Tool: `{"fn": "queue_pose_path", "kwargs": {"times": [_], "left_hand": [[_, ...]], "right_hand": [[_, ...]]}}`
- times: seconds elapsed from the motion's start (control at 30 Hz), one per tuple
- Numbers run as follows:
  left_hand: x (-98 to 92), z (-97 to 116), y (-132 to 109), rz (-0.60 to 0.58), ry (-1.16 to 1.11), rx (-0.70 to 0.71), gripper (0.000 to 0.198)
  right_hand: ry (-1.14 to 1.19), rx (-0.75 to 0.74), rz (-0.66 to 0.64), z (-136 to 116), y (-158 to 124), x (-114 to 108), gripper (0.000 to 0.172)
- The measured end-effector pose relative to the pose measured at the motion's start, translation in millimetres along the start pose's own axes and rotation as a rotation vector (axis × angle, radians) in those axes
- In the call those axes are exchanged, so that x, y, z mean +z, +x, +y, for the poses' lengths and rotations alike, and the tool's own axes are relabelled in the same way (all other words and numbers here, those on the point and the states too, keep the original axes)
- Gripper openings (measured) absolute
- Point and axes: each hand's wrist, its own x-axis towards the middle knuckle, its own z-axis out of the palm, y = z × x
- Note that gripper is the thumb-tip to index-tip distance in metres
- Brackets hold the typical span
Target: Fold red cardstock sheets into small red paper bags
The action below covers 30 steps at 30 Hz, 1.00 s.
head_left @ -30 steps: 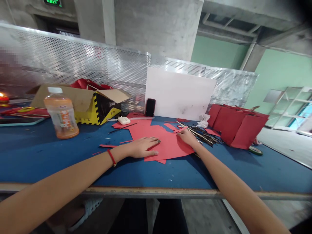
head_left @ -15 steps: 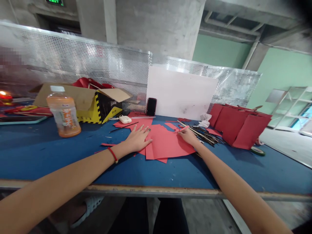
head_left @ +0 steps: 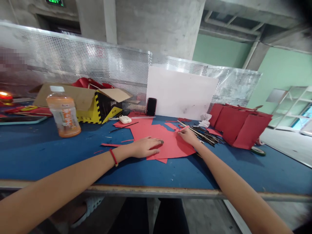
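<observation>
My left hand (head_left: 145,147) lies flat on a large cut sheet of red paper (head_left: 170,147), its fingers together and pointing right, with a red cord bracelet (head_left: 113,157) on the wrist. My right hand (head_left: 187,136) rests on the far right part of that sheet, its fingertips gathered at a paper edge. Whether those fingertips grip the paper is hard to tell. Just beyond this hand lies a bundle of thin dark sticks (head_left: 204,135). Small red offcuts (head_left: 114,145) lie left of the sheet.
The blue workbench (head_left: 48,159) carries an orange-capped drink bottle (head_left: 63,115), a yellow-and-black cardboard box (head_left: 97,107), a phone (head_left: 151,106), a white earbud case (head_left: 125,119), a white board (head_left: 181,92), folded red paper pieces (head_left: 241,127) and a tape roll (head_left: 257,151).
My left hand has slid right over the red sheet, and its spread fingers have closed together. My right hand stays almost in place, and the sheet looks unmoved.
</observation>
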Motion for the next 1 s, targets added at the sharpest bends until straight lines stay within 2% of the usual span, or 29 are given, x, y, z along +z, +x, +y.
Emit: {"fn": "queue_pose_path", "kwargs": {"times": [0.23, 1.0], "left_hand": [[-0.6, -0.7, -1.0, -0.055, 0.012, -0.031, 0.054], [-3.9, 2.4, -1.6, -0.073, 0.017, -0.046, 0.055]], "right_hand": [[-0.005, -0.026, -0.009, -0.3, 0.1, 1.9, 0.033], [-0.011, -0.091, -0.053, 0.0, 0.9, 3.8, 0.026]]}}
